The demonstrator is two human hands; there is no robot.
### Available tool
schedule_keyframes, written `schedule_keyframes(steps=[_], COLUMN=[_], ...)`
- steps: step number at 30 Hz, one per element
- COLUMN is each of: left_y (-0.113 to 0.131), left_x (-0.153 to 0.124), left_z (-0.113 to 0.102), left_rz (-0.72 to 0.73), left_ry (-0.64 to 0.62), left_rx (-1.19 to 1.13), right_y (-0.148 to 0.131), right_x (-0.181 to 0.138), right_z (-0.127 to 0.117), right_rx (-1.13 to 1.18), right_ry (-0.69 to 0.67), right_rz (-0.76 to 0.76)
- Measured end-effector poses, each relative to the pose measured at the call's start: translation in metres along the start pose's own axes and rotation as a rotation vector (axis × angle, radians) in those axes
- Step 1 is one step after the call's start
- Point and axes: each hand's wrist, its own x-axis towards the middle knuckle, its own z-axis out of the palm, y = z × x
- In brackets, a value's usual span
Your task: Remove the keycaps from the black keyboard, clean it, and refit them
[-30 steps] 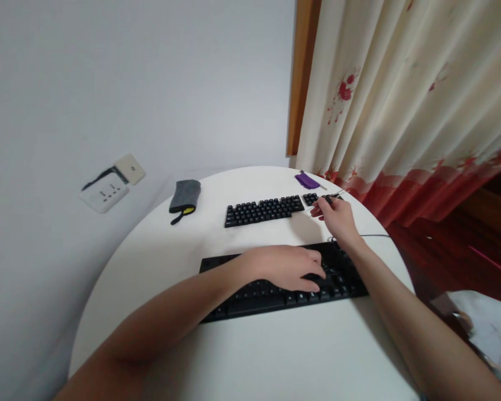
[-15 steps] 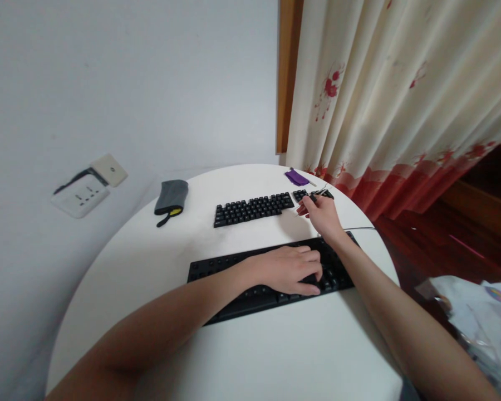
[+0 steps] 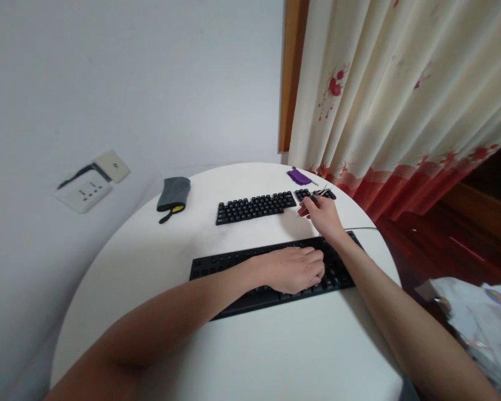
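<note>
My left hand [image 3: 294,270] lies over the right half of a black keyboard [image 3: 250,302] with its keycaps removed across much of the board. Its fingers are curled and drawn together, and whatever they hold, if anything, is hidden. Farther back, my right hand [image 3: 323,214] is raised above the table beyond the keyboard. Between its fingers is a wire keycap puller [image 3: 326,192], whose thin wires stick out past the hand. Black keycaps [image 3: 256,207] are laid out in rows behind the keyboard. A smaller group of keycaps [image 3: 303,194] sits partly behind my right hand.
The round white table [image 3: 121,273] stands against a wall. A grey pouch [image 3: 174,194] lies at the back left, a purple cloth item [image 3: 299,176] at the back right. A cable [image 3: 361,228] runs off the right edge. White bags [image 3: 480,317] are beyond the table.
My left hand's fingers and thumb have closed together over the keyboard; the thumb stood apart before. My right hand has kept nearly the same place. The view has shifted slightly.
</note>
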Motion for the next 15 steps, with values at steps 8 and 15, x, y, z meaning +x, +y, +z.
schedule_keyframes(steps=[8,15], left_y=[-0.0008,-0.0003], left_x=[0.0005,0.0003], left_z=[-0.0017,-0.0011], left_rz=[0.032,0.044], left_ry=[-0.019,-0.007], left_rx=[0.027,0.063], right_y=[0.0039,0.0063], right_x=[0.0006,0.0006], right_z=[-0.0001,0.0007], right_rx=[-0.023,-0.042], right_ry=[-0.025,-0.046], right_rz=[-0.017,-0.027])
